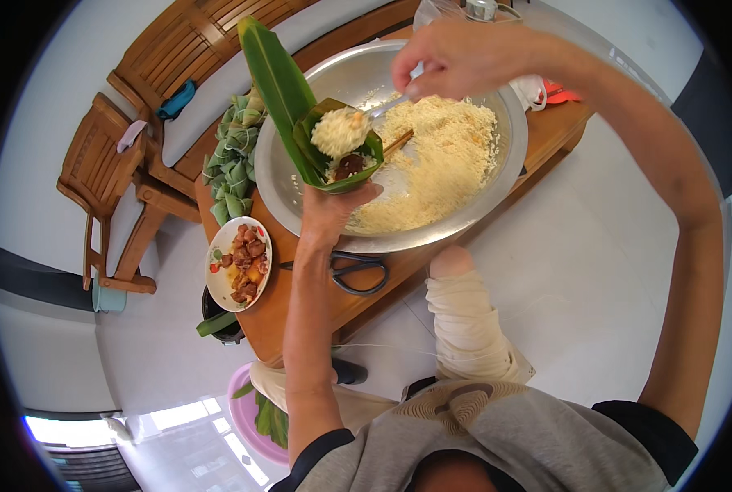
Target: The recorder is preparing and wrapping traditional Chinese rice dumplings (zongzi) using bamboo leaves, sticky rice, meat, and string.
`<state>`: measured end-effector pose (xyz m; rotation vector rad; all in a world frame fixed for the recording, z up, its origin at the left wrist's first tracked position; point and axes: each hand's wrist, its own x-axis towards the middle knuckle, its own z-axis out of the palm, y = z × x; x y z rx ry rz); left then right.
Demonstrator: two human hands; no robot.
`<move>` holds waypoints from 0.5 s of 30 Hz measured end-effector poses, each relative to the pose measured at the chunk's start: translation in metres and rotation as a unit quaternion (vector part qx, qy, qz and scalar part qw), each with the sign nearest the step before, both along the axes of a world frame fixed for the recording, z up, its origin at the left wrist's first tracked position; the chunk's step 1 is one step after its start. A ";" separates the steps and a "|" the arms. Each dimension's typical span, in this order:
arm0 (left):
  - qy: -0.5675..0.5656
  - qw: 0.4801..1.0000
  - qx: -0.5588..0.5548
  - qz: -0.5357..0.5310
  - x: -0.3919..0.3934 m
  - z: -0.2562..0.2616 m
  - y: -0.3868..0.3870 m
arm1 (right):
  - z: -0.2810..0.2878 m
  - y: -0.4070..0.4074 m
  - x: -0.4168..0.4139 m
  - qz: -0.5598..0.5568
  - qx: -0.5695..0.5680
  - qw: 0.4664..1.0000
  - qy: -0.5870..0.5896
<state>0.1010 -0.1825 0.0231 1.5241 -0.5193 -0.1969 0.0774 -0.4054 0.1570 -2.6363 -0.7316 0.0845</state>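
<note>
My left hand [335, 212] cups a cone of folded green leaves [307, 147] from below, above the near left side of a large metal basin [274, 200]. Inside the cone lie some rice grains and a dark brown piece of meat [349, 166]. My right hand [443, 61] grips a metal spoon [390, 106] by its handle. The spoon's bowl is hidden under a heap of yellowish rice [341, 131] held over the cone's mouth. More loose rice [446, 160] fills much of the basin. Wooden chopsticks [398, 142] show just right of the cone, partly hidden.
On the wooden table [267, 335] are a plate of meat pieces [243, 264], black-handled scissors [360, 273] and a pile of tied leaf-wrapped dumplings [234, 163]. A pink tub with leaves [243, 424] stands on the floor. Slatted wooden chairs [101, 160] stand at left.
</note>
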 end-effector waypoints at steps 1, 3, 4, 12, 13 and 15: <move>-0.003 1.000 0.000 0.005 0.000 0.000 0.001 | -0.010 0.005 0.003 0.097 0.029 0.982 -0.157; 0.038 0.998 -0.040 -0.022 -0.002 0.002 0.005 | -0.026 0.016 -0.007 0.073 -0.046 0.968 -0.235; 0.049 0.997 -0.061 -0.025 -0.004 0.004 0.003 | -0.031 0.020 -0.016 0.038 -0.122 0.943 -0.308; 0.027 0.999 -0.020 -0.010 -0.004 0.001 0.005 | -0.017 0.011 -0.036 0.014 0.042 0.954 -0.296; 0.006 1.000 -0.018 -0.002 -0.003 0.000 0.006 | -0.012 0.010 -0.039 0.009 0.082 0.981 -0.175; 0.002 1.000 0.007 0.014 -0.006 0.003 0.005 | -0.013 0.012 -0.040 -0.010 0.113 0.990 -0.087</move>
